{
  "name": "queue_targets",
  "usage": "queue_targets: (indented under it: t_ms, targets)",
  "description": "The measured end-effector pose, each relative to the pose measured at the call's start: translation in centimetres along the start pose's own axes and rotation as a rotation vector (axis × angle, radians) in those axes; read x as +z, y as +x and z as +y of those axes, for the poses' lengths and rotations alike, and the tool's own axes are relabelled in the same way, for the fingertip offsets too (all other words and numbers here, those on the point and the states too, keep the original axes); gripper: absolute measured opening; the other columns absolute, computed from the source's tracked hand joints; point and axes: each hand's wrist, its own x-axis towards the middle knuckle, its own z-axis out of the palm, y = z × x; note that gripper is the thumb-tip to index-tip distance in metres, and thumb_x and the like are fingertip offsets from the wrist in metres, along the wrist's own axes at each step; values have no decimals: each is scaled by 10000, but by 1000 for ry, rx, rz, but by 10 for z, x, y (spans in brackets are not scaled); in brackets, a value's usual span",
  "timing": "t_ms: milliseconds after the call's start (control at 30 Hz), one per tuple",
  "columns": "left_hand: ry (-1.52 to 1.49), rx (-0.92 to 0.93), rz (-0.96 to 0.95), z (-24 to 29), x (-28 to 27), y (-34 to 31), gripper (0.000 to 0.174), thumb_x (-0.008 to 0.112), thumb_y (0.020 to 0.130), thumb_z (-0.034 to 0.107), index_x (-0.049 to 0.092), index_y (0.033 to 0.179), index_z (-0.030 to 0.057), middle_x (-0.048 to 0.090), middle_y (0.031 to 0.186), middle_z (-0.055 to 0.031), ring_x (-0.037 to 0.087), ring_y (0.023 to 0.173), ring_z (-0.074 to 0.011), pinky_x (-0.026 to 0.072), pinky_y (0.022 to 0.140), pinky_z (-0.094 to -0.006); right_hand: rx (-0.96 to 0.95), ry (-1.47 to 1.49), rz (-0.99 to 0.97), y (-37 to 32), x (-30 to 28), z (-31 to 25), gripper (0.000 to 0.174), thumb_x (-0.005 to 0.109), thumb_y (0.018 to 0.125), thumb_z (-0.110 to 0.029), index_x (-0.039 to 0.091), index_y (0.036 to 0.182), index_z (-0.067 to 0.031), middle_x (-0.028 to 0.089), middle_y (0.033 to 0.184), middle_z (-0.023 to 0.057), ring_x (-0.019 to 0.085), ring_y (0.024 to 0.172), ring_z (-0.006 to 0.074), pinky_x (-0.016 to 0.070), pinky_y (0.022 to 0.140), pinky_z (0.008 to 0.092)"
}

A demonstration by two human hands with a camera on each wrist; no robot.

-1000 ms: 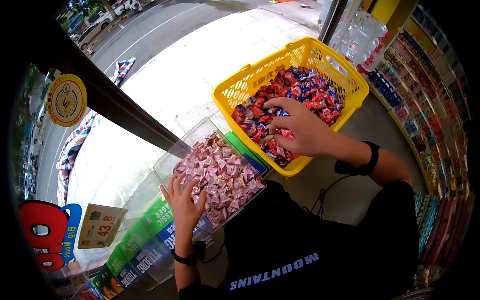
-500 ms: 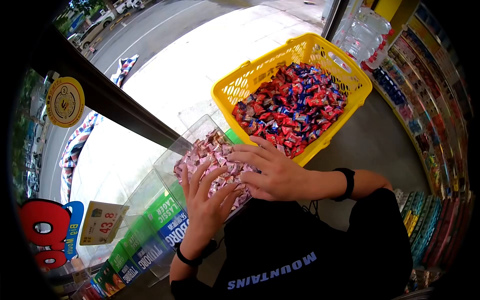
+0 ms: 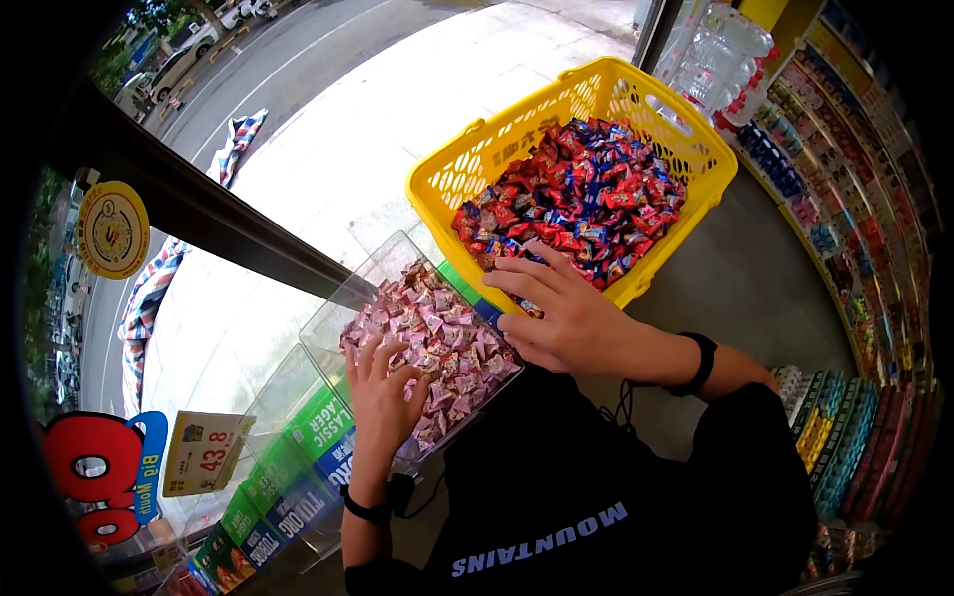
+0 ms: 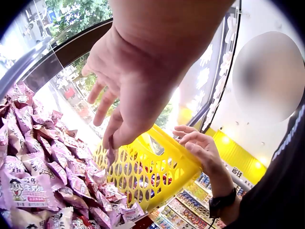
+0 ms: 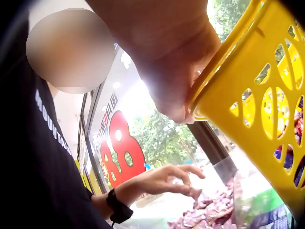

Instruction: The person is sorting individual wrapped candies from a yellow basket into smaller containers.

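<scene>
Low over a clear bin [image 3: 314,343] of pink-wrapped candies [image 3: 452,348] is my left hand [image 3: 383,402]. In the left wrist view, its thumb and finger pinch a small pink-wrapped candy [image 4: 111,155] just above the pile. My right hand [image 3: 566,313] reaches across the near rim of a yellow basket [image 3: 447,189], its fingers spread and slightly bent above red and blue wrapped candies [image 3: 596,194]. No candy shows between those fingers; in the right wrist view the basket wall hides the fingertips.
Green and blue beer cartons [image 3: 323,437] stand under and beside the bin, with more clear bins along the window. A price card [image 3: 207,452] stands at the left. Large water bottles [image 3: 715,65] and stocked shelves [image 3: 825,179] are to the right. A dark window post [image 3: 219,219] runs behind the bin.
My right hand moved from the basket to the pink candies, then back to the basket's near edge. My left hand rose over the bin, then lowered again at its left side.
</scene>
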Motion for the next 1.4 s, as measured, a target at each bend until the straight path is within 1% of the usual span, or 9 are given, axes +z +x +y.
queue_targets:
  t_ms: [167,333,600,733,867,1000,1100,1233,1400]
  targets:
    - [62,-75,-165,-10,13,-8,174,827,885,264,806,965,111,685,1306,-115,555,1358,-372,278,1270,-627,34,21,8,-7,-2,9,183,790,880,-187,699,1008,-94,610,1354,165,549,1373,364,354,1212,597]
    - [33,20,-102,2,-36,27,274,835,872,227,781,1117,117,680,1342,-119,578,1345,-384,386,1214,-538,95,-37,48,-14,-9,17,282,834,834,-153,716,1086,-112,619,1384,143,578,1374,358,391,1211,593]
    - [87,159,-62,61,-136,137,329,864,858,142,782,1176,119,643,1467,-101,543,1439,-361,433,1205,-510,208,-219,145,-34,-39,57,209,808,856,-157,709,1029,-93,626,1375,144,573,1362,348,386,1199,590]
    - [83,275,-139,84,-144,205,307,839,897,177,775,1193,126,638,1481,-127,559,1427,-349,445,1187,-505,263,-194,181,-41,-38,72,202,796,854,-134,716,1031,-76,640,1352,153,590,1339,366,398,1193,580]
    - [112,451,-244,103,-108,271,279,797,934,249,778,1183,126,650,1452,-131,576,1395,-357,448,1180,-493,301,-115,223,-40,-35,73,177,801,854,-116,731,1015,-89,656,1351,156,617,1323,368,427,1183,582]
    - [276,544,-400,120,-53,322,279,802,903,318,802,1124,148,647,1445,-136,528,1446,-340,363,1252,-517,356,-68,244,-42,-35,72,162,807,850,-111,746,999,-94,662,1355,155,625,1319,365,437,1186,581]
    - [479,731,-327,110,-2,342,285,812,857,382,831,1044,167,620,1502,-114,434,1525,-331,255,1316,-550,364,-40,260,-45,-35,72,157,803,849,-107,752,996,-87,663,1351,156,625,1315,364,435,1189,576]
    - [683,800,-597,98,49,343,245,815,804,427,872,929,224,549,1606,-75,336,1594,-326,110,1355,-593,372,-2,323,-48,-30,76,138,775,843,-131,733,952,-58,658,1323,159,612,1304,365,429,1163,568]
    - [833,841,-808,76,70,327,371,809,800,441,871,1078,204,488,1672,-50,241,1647,-321,38,1354,-619,384,-7,354,-48,-29,74,137,765,834,-131,736,946,-57,659,1305,163,614,1298,367,428,1169,566]
